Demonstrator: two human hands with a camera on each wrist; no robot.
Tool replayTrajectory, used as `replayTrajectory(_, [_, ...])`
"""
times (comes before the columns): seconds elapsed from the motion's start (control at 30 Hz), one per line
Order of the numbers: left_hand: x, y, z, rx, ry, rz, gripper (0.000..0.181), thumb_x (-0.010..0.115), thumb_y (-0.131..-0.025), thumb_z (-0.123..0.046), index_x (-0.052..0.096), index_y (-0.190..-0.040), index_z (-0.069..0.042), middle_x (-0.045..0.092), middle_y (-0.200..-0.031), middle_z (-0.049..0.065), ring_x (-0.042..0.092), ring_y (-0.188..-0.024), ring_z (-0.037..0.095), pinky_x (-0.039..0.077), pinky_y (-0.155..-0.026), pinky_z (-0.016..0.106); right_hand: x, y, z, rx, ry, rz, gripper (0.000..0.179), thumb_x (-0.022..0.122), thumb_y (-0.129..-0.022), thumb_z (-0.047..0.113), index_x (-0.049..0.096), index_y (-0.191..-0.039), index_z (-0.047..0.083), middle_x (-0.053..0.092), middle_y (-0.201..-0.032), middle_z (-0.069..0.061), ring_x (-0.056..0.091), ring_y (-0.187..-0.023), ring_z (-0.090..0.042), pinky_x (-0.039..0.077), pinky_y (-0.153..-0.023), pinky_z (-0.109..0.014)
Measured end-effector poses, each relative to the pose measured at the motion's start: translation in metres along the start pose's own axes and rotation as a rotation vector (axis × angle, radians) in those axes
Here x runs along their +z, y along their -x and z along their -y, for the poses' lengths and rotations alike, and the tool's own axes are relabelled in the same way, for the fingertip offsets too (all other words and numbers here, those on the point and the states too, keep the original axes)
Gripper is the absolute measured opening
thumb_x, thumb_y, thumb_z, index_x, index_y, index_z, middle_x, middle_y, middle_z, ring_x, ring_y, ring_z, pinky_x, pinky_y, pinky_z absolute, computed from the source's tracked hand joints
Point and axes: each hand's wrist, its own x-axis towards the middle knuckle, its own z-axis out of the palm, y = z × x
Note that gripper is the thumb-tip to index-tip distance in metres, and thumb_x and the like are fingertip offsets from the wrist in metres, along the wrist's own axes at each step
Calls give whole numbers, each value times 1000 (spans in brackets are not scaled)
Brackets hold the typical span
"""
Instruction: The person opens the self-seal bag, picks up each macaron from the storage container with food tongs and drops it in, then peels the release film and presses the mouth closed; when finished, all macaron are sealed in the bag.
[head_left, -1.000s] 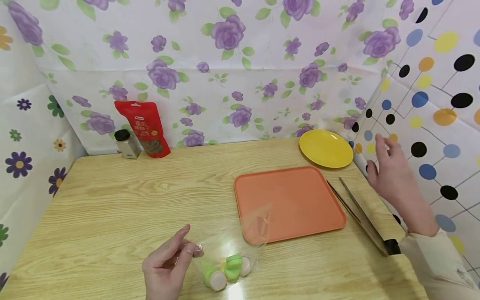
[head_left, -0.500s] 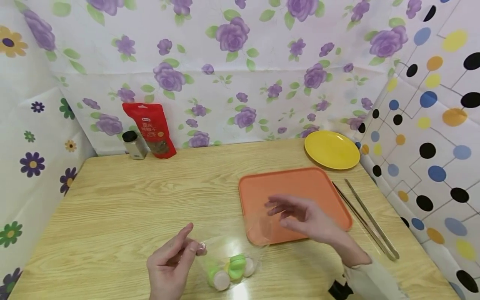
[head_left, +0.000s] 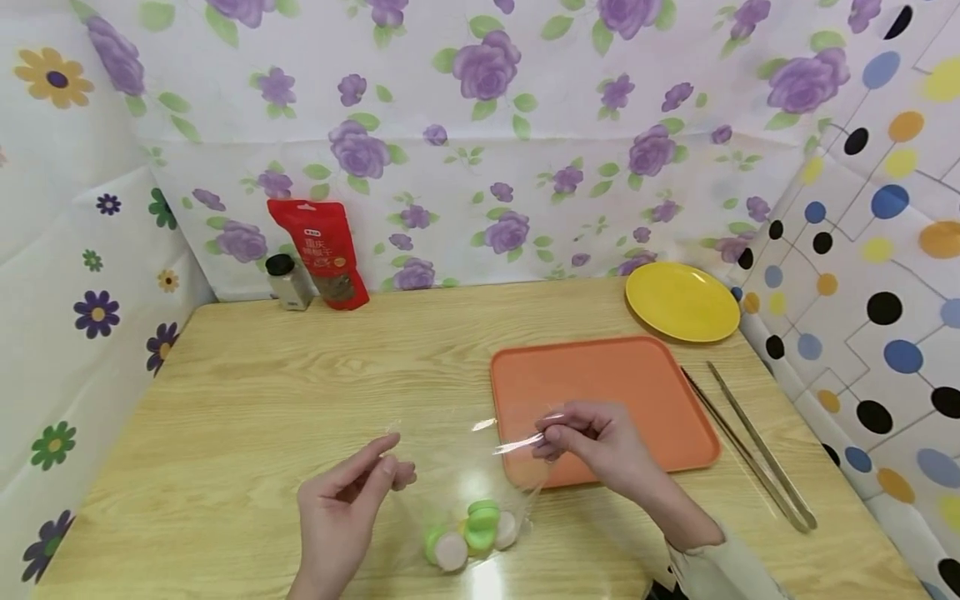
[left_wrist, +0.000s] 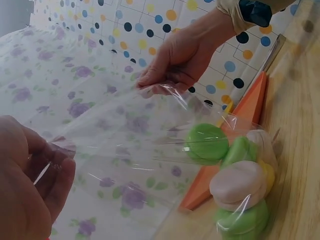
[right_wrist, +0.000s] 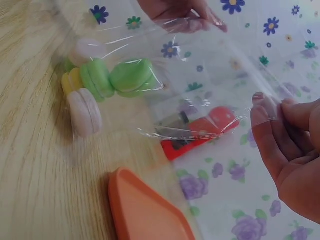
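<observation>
Between my two hands stretches a clear plastic bag, its upper corners pinched one in each hand. My left hand pinches the left corner between thumb and fingers. The right corner is gripped by my right hand, which overlaps the orange tray in the head view. Several macarons lie in the bottom of the bag: a green macaron, a pale macaron and a yellow macaron among them. In the wrist views the bag's film is pulled taut between the fingers.
Right of the tray lie long metal tongs. A yellow plate sits at the back right. At the back left stand a black-capped jar and a red food pouch, near the flowered cloth wall.
My right hand has come in leftward from beside the right wall, past the tongs, and now grips the bag's right corner. The bag is spread wider. My left hand keeps its hold.
</observation>
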Motion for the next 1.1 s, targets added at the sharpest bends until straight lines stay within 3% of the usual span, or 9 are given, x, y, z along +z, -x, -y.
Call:
replayTrajectory(0.13, [-3, -3, -4, -177, -45, -36, 14, 60, -95, 11, 70, -105, 11, 74, -81, 14, 73, -71, 20, 61, -66, 32, 4, 1, 4, 5, 26, -26, 13, 59, -97, -7, 68, -107, -10, 72, -92, -24, 74, -81, -23, 60, -66, -45])
replayTrajectory(0.3, [-3, -6, -4, -255, -35, -66, 10, 61, -97, 5, 69, -101, 9, 73, -79, 17, 72, -67, 22, 61, -62, 35, 5, 0, 6, -36, 64, -38, 16, 58, -97, -10, 68, -108, -11, 71, -91, -27, 74, -78, -23, 60, -63, -44])
replayTrajectory(0.57, [-6, -7, -4, -180, -61, -33, 11, 58, -97, 8, 67, -102, 10, 73, -78, 15, 72, -66, 19, 60, -61, 31, 7, -2, 6, -27, 87, -65, 15, 60, -95, -10, 70, -107, -7, 72, -86, -20, 73, -73, -26, 60, -60, -42])
replayTrajectory(0.87, [-10, -9, -5, -105, -45, 33, 13, 56, -95, 15, 66, -103, 11, 73, -77, 14, 72, -68, 18, 60, -59, 30, 7, -4, 5, -27, 63, -39, 17, 56, -98, -8, 68, -111, -9, 73, -94, -22, 73, -75, -26, 60, -61, -46])
replayTrajectory(1.1, [-8, -13, -7, -130, -14, 16, 9, 57, -95, 13, 65, -98, 12, 73, -83, 12, 71, -70, 17, 60, -60, 30, 5, -6, 3, 9, 90, -55, 17, 57, -99, -6, 68, -111, -10, 74, -93, -20, 74, -74, -26, 60, -61, -47])
